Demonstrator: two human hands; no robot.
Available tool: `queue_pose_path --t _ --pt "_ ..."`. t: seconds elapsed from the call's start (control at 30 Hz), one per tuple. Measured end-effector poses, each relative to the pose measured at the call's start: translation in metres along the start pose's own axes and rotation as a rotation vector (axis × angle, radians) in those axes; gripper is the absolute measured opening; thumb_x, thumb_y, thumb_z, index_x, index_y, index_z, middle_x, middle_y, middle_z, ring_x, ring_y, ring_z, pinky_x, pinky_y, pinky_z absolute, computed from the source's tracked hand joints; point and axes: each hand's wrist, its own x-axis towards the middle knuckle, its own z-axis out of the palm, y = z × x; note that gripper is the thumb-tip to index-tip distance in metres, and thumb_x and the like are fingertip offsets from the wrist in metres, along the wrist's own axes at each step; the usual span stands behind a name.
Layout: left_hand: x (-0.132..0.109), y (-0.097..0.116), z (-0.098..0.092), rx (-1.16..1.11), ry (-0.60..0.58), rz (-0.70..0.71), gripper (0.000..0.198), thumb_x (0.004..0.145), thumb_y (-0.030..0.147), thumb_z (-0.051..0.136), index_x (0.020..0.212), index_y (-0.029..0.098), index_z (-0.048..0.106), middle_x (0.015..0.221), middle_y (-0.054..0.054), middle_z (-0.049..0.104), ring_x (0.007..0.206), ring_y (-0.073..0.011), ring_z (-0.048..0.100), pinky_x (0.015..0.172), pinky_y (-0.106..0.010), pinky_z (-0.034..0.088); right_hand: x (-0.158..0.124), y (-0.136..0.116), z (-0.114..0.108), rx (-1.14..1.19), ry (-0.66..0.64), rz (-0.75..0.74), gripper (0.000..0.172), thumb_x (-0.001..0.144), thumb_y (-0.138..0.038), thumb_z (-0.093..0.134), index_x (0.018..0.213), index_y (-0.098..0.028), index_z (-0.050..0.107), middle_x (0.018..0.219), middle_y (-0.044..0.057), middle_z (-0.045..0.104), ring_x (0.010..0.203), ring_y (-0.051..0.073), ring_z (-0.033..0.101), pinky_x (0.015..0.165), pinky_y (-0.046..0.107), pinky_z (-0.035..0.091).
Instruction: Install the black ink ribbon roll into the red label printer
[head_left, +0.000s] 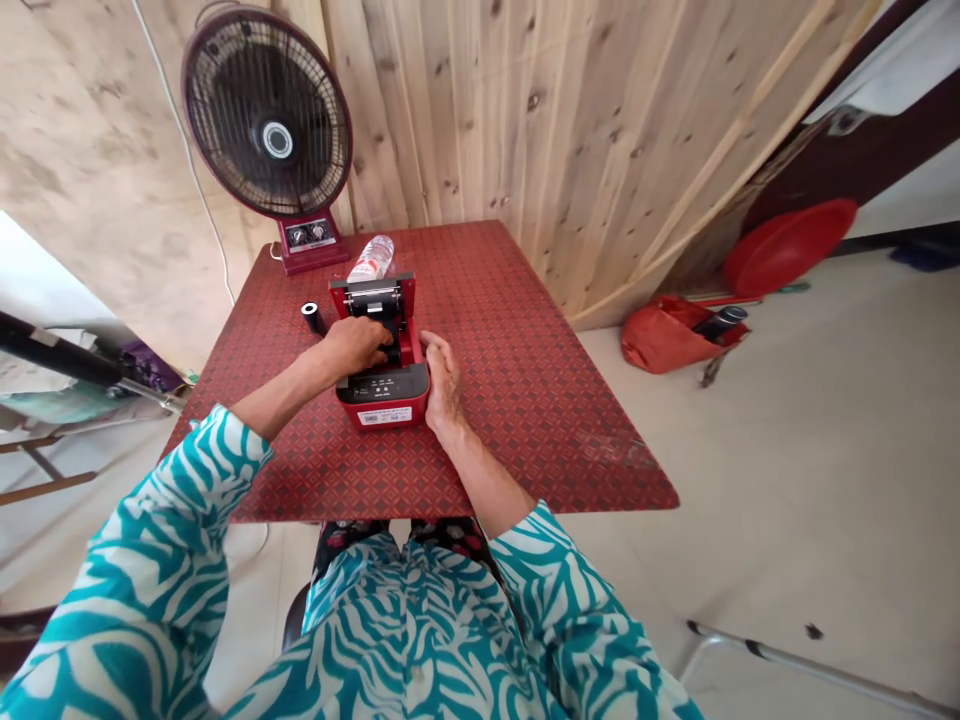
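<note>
The left hand reached into the open red label printer, its grip hidden; the right hand lay open against the printer's side. A black roll stood outside, left of both hands, on the surface.

From where I stand I count one person at the table, with two bare hands: one left grip and one right grip, coming out of two teal-and-white patterned sleeves. One red tabletop carries four things: one red thermal printer, one black roll, one plastic water bottle and one desk fan. Off to the right, I count three more things on the floor: one red basin, one red bag and one dark flask, which sits in the bag.
</note>
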Motion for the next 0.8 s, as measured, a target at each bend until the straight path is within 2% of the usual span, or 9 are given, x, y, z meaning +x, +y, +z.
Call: queue_pose_path --t 0.07,0.17,0.33,0.43,0.53,0.6,0.67,0.73,0.8 --pt "0.007 0.007 -0.003 0.098 -0.06 -0.031 0.037 0.09 0.027 0.066 0.126 0.023 0.073 0.124 -0.012 0.075 0.116 -0.032 0.071 0.09 -0.037 0.056 0.0 0.0 -0.001 -0.012 -0.008 -0.004 0.042 0.087 -0.059 0.056 0.11 -0.027 0.069 0.122 0.004 0.072 0.12 0.023 0.063 0.114 0.046 0.045" --pt "0.009 0.009 -0.003 0.122 -0.069 -0.011 0.038 0.089 0.025 0.066 0.126 0.02 0.072 0.127 -0.015 0.074 0.118 -0.0338 0.069 0.089 -0.037 0.055 0.001 -0.001 -0.001 -0.014 -0.018 -0.014 0.041 0.088 -0.058 0.056 0.111 -0.028 0.07 0.122 0.004 0.072 0.12 0.023 0.063 0.115 0.045 0.044" --pt "0.003 -0.005 -0.003 -0.097 0.032 -0.038 0.032 0.079 0.029 0.074 0.111 0.028 0.078 0.107 -0.008 0.079 0.106 -0.0343 0.072 0.088 -0.038 0.053 0.004 -0.001 0.001 0.013 -0.015 -0.006 0.042 0.087 -0.062 0.057 0.108 -0.028 0.071 0.117 0.002 0.074 0.117 0.022 0.064 0.109 0.043 0.048" --pt "-0.009 -0.011 -0.012 -0.206 0.095 0.004 0.03 0.075 0.03 0.076 0.105 0.03 0.079 0.099 -0.005 0.079 0.102 -0.0334 0.072 0.089 -0.037 0.051 0.004 -0.001 0.001 0.018 -0.013 -0.009 0.042 0.086 -0.062 0.059 0.106 -0.028 0.072 0.114 0.002 0.075 0.116 0.021 0.064 0.107 0.042 0.05" --pt "-0.035 -0.018 -0.024 -0.265 0.175 0.055 0.032 0.077 0.033 0.074 0.108 0.028 0.077 0.099 -0.005 0.078 0.095 -0.0304 0.072 0.087 -0.038 0.051 0.003 -0.002 0.0 0.025 -0.01 -0.005 0.039 0.086 -0.06 0.06 0.105 -0.028 0.072 0.112 0.002 0.076 0.113 0.021 0.065 0.106 0.041 0.051" --pt "-0.058 -0.031 -0.027 -0.336 0.288 0.035 0.035 0.078 0.036 0.071 0.11 0.024 0.075 0.098 -0.006 0.076 0.088 -0.0272 0.071 0.084 -0.038 0.052 0.002 -0.002 -0.001 0.029 -0.013 0.003 0.037 0.086 -0.058 0.061 0.105 -0.028 0.073 0.111 0.001 0.076 0.112 0.021 0.065 0.105 0.041 0.051" --pt "-0.078 -0.051 -0.024 -0.444 0.386 -0.064 0.035 0.078 0.039 0.07 0.108 0.021 0.072 0.091 -0.005 0.075 0.078 -0.0238 0.068 0.078 -0.037 0.053 0.002 -0.002 -0.002 0.031 -0.013 0.007 0.036 0.085 -0.056 0.063 0.104 -0.028 0.073 0.11 0.001 0.076 0.112 0.021 0.065 0.105 0.04 0.051" --pt "-0.09 -0.075 -0.013 -0.513 0.45 -0.227 0.039 0.073 0.042 0.073 0.104 0.02 0.069 0.086 -0.004 0.073 0.072 -0.0225 0.066 0.073 -0.035 0.053 0.002 -0.001 -0.003 0.037 -0.011 0.009 0.035 0.083 -0.055 0.065 0.104 -0.028 0.073 0.109 0.001 0.076 0.111 0.021 0.065 0.105 0.04 0.05" --pt "-0.093 -0.099 0.003 -0.579 0.459 -0.346 0.042 0.069 0.043 0.074 0.104 0.02 0.066 0.087 -0.003 0.073 0.074 -0.0218 0.066 0.071 -0.033 0.053 0.003 0.0 -0.003 0.046 -0.003 0.013 0.035 0.081 -0.055 0.066 0.103 -0.027 0.074 0.109 0.001 0.076 0.11 0.021 0.065 0.104 0.04 0.05"
